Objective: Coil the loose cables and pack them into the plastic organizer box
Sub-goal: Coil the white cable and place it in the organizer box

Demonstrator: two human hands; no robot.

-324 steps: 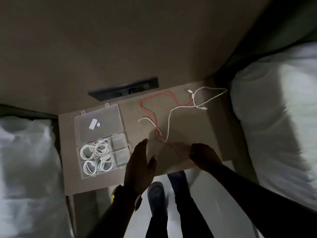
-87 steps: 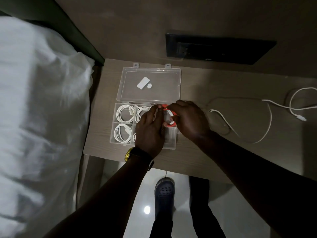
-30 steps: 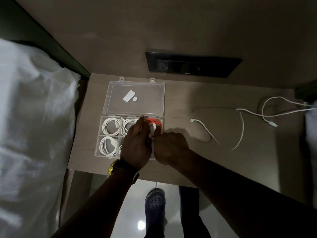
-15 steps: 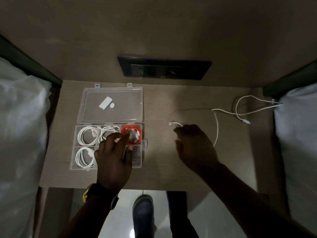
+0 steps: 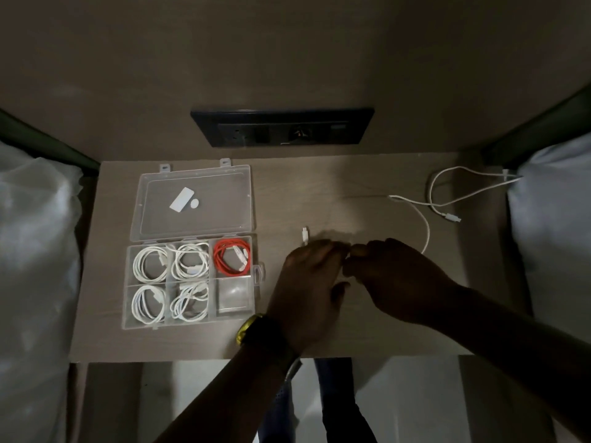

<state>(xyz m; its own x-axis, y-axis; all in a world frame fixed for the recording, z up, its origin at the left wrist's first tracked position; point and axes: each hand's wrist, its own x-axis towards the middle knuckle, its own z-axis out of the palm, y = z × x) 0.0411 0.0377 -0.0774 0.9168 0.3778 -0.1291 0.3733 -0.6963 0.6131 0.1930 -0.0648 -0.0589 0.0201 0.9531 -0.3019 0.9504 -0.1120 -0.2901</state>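
The clear plastic organizer box [image 5: 259, 273] lies open on the left of the bedside table [image 5: 319, 187], lid flat behind it. Several compartments hold coiled white cables [image 5: 148, 262], and the back right one holds the coiled red cable [image 5: 232, 258]. The front right compartment holds no cable. A loose white cable [image 5: 425, 225] trails across the table's right side to its plug end [image 5: 304, 235]. My left hand [image 5: 308, 292] and my right hand [image 5: 393, 279] meet at the table's middle, both pinching this cable near the plug end.
A black socket panel [image 5: 281, 126] sits in the wall behind the table. White bedding flanks the table on the left [image 5: 35, 251] and on the right [image 5: 556, 219]. My legs and shoe show below the front edge.
The red cable went from my hands into the box's back right compartment. My left hand left the box and joined my right hand on the loose white cable.
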